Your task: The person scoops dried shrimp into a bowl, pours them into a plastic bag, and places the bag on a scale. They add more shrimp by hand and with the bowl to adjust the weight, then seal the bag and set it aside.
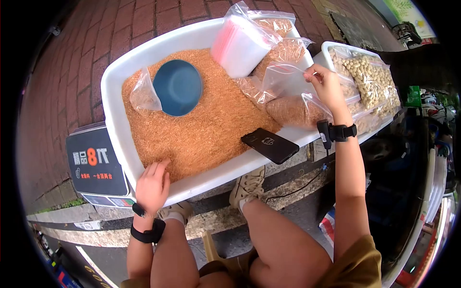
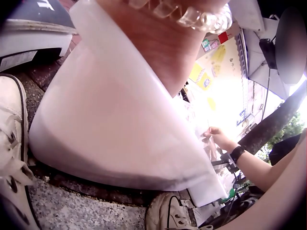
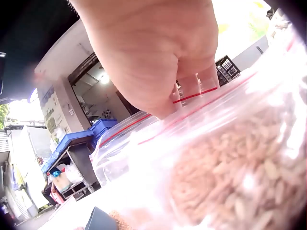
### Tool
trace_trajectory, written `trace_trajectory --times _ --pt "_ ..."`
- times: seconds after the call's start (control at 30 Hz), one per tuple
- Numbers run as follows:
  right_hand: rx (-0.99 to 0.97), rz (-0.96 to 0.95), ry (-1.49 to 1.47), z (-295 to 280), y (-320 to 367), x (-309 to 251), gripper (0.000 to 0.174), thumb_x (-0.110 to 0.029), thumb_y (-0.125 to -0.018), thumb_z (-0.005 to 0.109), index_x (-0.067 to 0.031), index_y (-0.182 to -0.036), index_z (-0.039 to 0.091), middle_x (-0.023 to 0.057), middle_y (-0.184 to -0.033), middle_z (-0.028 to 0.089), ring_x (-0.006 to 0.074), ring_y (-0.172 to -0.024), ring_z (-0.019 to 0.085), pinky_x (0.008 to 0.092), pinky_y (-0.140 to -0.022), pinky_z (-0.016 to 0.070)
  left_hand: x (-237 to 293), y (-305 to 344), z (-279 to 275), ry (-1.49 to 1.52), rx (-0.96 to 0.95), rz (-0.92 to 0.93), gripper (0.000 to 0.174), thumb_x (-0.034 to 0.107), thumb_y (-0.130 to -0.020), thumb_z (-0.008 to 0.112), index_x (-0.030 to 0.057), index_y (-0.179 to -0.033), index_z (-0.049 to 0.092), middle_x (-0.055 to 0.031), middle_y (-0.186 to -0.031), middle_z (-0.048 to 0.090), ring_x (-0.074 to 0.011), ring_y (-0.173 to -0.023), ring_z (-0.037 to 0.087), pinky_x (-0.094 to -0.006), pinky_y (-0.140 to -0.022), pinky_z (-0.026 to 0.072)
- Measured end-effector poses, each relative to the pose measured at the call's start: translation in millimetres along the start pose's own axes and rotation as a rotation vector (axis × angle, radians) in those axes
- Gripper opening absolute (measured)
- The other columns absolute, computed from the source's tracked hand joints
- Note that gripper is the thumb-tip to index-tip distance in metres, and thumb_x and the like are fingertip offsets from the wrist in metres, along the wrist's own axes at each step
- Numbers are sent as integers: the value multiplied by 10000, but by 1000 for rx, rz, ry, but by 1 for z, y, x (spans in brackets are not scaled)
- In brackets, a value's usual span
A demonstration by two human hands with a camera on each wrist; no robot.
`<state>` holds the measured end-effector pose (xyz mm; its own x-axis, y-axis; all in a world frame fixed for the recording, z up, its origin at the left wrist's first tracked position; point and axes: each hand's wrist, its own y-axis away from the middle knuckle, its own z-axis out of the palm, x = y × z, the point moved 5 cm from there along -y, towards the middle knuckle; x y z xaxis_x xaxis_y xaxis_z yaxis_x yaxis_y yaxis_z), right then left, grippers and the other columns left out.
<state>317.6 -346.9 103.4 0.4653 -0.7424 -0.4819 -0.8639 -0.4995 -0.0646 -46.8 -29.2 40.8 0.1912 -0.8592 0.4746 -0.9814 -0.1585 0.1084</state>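
The right hand [image 1: 327, 89] pinches the top edge of a clear zip bag [image 1: 288, 79] at the right end of a white tub [image 1: 111, 91]. In the right wrist view, the thumb and fingers of that hand [image 3: 153, 52] meet at the bag's red-lined edge [image 3: 194, 96]. The left hand [image 1: 152, 185] lies over the tub's near left rim, its fingertips at the reddish-brown grains [image 1: 211, 132]. A filled bag [image 1: 297, 111] lies below the pinched bag. The left wrist view shows the left hand's underside [image 2: 165, 48] above the tub wall [image 2: 110, 110]; its fingers are hidden there.
A blue bowl [image 1: 177, 88] and small bag [image 1: 145, 93] sit on the grains. A black phone [image 1: 270, 145] rests across the near rim. Stacked empty bags [image 1: 242, 45] stand at the back; bagged peanuts [image 1: 367, 79] fill another tub at right. A scale [image 1: 98, 161] is at left.
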Motion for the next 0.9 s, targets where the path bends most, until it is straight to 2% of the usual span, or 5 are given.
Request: trace_trajectory --times 0.4,0.53,0.7,0.83,0.9 --pt "190 -579 -151 -80 40 -217 40 38 -835 643 27 -868 624 81 -826 673 155 -727 645 246 -713 519 2 -1 -8 41 51 13 264 33 -856 560 33 -1118 591 -165 -912 610 -369 -839 609 -447 -740 495" --pt "93 -754 -182 -80 62 -249 100 25 -814 614 68 -902 594 180 -928 666 203 -832 624 297 -780 497 -5 5 -2 43 49 -56 441 140 -851 628 27 -1266 528 -169 -1035 631 -354 -921 622 -423 -795 511" --pt "-264 -625 -351 -30 73 -251 246 -75 -733 763 53 -920 667 158 -961 695 254 -890 673 325 -794 518 -19 10 3 64 94 -70 736 260 -854 634 39 -1464 286 -218 -1313 551 -385 -1077 598 -419 -852 516" --pt "-72 -358 -53 -23 69 -183 363 -109 -808 742 8 -1136 642 157 -1140 647 291 -1071 614 360 -932 466 -9 9 -4 36 41 169 271 99 -772 621 25 -1033 611 -131 -1056 645 -310 -1005 619 -385 -828 518" --pt "11 -178 81 -29 71 -119 376 -130 -849 710 9 -1186 617 161 -1194 629 284 -1129 590 361 -980 435 -9 9 -7 64 40 190 249 85 -766 621 35 -1010 620 -114 -1041 647 -303 -979 619 -385 -813 518"
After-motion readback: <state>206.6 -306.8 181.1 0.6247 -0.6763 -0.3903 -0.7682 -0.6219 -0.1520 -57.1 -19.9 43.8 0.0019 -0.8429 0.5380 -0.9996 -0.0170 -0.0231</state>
